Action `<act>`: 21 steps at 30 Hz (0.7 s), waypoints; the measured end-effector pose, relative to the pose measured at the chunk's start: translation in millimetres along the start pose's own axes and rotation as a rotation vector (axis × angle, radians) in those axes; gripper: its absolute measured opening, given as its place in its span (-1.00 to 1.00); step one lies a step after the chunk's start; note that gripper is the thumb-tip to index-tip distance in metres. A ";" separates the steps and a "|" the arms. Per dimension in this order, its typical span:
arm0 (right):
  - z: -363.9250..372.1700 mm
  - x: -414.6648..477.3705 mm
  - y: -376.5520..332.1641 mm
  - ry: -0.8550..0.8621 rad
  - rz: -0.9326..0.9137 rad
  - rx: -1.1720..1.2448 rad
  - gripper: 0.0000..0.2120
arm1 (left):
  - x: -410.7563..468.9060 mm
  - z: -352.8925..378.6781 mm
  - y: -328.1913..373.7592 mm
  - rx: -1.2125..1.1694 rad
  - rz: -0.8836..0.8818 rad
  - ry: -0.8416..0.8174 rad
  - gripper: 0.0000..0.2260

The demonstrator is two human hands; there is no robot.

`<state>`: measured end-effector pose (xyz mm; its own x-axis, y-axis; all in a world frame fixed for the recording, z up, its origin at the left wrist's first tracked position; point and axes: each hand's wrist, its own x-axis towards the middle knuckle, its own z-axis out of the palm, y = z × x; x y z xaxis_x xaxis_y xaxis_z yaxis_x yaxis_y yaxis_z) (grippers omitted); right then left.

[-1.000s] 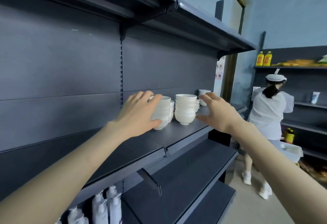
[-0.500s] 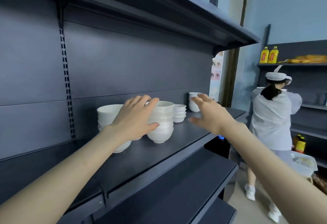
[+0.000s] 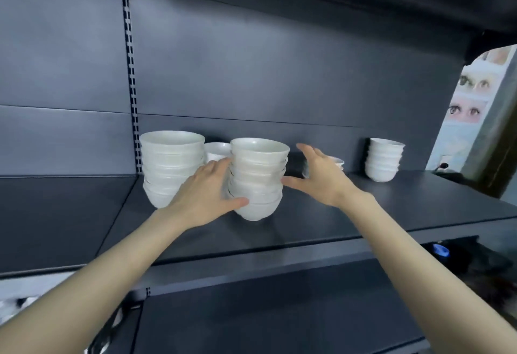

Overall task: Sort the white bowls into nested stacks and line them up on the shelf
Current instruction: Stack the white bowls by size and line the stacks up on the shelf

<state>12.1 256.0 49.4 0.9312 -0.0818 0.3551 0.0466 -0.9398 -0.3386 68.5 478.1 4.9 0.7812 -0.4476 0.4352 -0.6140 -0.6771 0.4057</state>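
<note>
The dark shelf (image 3: pixel 391 208) lies bare toward its front edge and to the right of the middle stack of white bowls (image 3: pixel 258 177). A taller stack (image 3: pixel 172 166) stands just left; a smaller stack (image 3: pixel 383 159) sits well right. The left hand (image 3: pixel 207 197) cups the middle stack's side, thumb on its base; the right hand (image 3: pixel 321 177) is spread open beside it, holding nothing
</note>
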 end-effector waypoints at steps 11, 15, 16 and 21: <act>49.5 64.2 59.0 -0.205 -0.034 0.597 0.04 | 28.8 80.9 -14.9 -0.369 -0.312 0.069 -0.09; 59.8 80.3 68.0 -0.319 -0.110 0.772 -0.05 | 31.7 98.6 -9.2 -0.510 -0.375 0.132 -0.08; 61.4 83.5 68.7 -0.345 -0.130 0.806 -0.10 | 32.6 102.1 -6.6 -0.534 -0.369 0.138 -0.08; 63.1 94.2 73.0 -0.491 -0.182 0.940 -0.62 | 37.6 114.8 0.8 -0.626 -0.349 0.218 -0.12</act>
<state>126.0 200.6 3.1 0.9156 0.3729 0.1501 0.2637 -0.2753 -0.9245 110.4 393.7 -70.7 0.9421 -0.0979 0.3206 -0.3352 -0.2703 0.9025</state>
